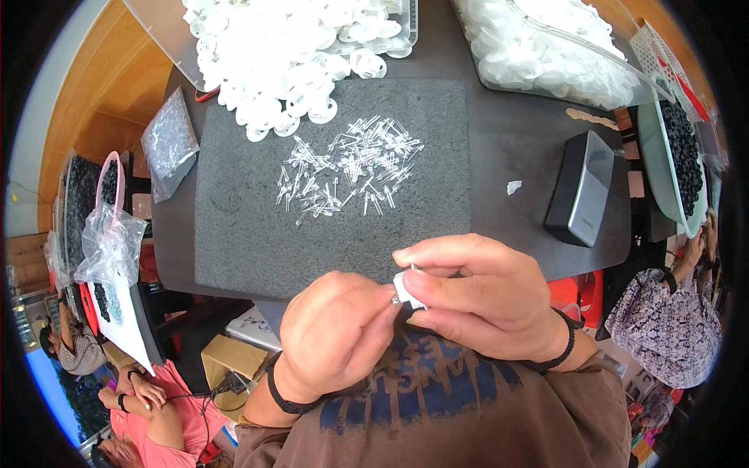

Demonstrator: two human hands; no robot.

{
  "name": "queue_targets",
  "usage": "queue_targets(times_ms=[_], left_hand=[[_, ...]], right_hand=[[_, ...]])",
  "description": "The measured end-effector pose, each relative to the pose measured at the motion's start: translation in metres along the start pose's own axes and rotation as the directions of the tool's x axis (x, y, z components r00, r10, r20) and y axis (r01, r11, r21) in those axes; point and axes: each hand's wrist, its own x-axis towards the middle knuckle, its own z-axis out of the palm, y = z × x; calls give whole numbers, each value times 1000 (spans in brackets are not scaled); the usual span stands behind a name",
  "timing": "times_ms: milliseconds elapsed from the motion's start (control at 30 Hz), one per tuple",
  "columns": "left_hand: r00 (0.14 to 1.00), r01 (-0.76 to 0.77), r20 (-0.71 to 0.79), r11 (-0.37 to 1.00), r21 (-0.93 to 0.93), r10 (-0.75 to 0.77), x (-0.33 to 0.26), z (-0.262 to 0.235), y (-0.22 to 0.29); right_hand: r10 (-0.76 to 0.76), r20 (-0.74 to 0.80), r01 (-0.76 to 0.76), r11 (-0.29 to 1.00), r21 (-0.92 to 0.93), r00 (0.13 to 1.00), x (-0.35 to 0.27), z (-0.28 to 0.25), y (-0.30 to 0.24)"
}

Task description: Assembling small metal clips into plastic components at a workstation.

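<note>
1. Close to the chest, both hands meet over the near edge of the mat (250, 234) — a spot where small work sits right under the eyes.
2. Right hand (488, 300) pinches a small white part (407, 290) between thumb and curled fingers; the grip is nearly closed, fingers wrapped round from above, so the part seems steadied rather than squeezed.
3. Left hand (335, 331) is bunched into a loose fist, its fingertips pressed to the same white part from the left; whether it also holds one of the clear pins I cannot tell — the fingers hide that.
4. Clear pins (347, 171) lie scattered in a loose heap mid-mat, within easy reach ahead of the hands; the rough dark surface likely keeps them from rolling.
5. White rings (289, 62) spill from a clear tray (156, 31) at the far left, touching the mat's far edge; a second heap sits far right.
6. Grey box (581, 187) stands right of the mat, apart from the work.
</note>
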Motion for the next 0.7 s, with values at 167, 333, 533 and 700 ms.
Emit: queue_targets(times_ms=[167,333,533,700], left_hand=[[999,-19,46,999,-30,20,-1,1,-9],[962,266,63,964,-10,-265,-10,-2,-26],[981,192,12,981,15,-192,-14,7,-46],[989,138,-71,988,72,-133,-28,4,-62]], right_hand=[[52,-15,-52,999,-5,999,1,1,0],[475,51,-457,803,382,878,-4,-9,-14],[498,-269,54,405,913,825,72,-90,-50],[506,-20,-338,604,722,862,43,-22,-39]])
